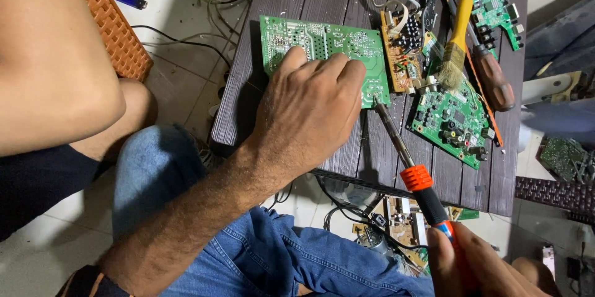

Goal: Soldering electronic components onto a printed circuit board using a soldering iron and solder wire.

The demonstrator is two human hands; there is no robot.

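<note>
On the dark slatted table (347, 148), your left hand (310, 111) presses flat, fingers spread loose, on the green circuit board (310, 39). Your right hand (474, 266) clenches the soldering iron (409, 160) (orange collar), tip at the board's corner.

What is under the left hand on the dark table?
The left hand presses on a green rectangular circuit board lying on the dark slatted table. The board's lower middle part is covered.

I see the green circuit board (324, 55) lying flat, solder side up, at upper centre of the frame, partly covered from below. The soldering iron (406, 162), orange collar and black-blue handle, slants up from lower right, its metal tip touching the board's lower right corner.
</note>
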